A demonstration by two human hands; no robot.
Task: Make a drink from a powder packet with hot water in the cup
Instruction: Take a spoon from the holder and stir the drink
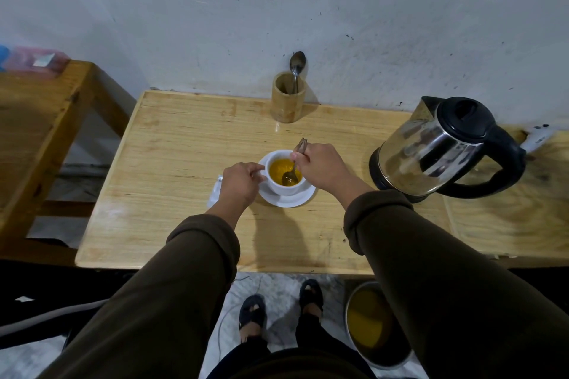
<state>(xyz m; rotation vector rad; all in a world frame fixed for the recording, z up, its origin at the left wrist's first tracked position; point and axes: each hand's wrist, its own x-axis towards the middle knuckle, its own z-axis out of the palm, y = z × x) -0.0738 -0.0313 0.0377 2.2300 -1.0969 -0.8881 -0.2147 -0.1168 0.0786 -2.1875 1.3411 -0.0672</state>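
Observation:
A white cup (278, 188) stands on a white saucer (292, 198) in the middle of the wooden table (184, 163). It holds a yellow-orange liquid (278, 169). My left hand (238, 183) grips the cup's handle on its left side. My right hand (320, 164) pinches the stem of a metal spoon (292, 174), whose bowl is dipped in the liquid. A white powder packet (215, 191) lies on the table left of the cup, mostly hidden under my left hand.
A steel kettle (440, 148) with a black lid and handle stands at the right. A wooden holder (288, 98) with a second spoon (297, 66) stands by the wall. A lower wooden bench (37, 132) is left. A metal bucket (374, 326) stands on the floor by my feet.

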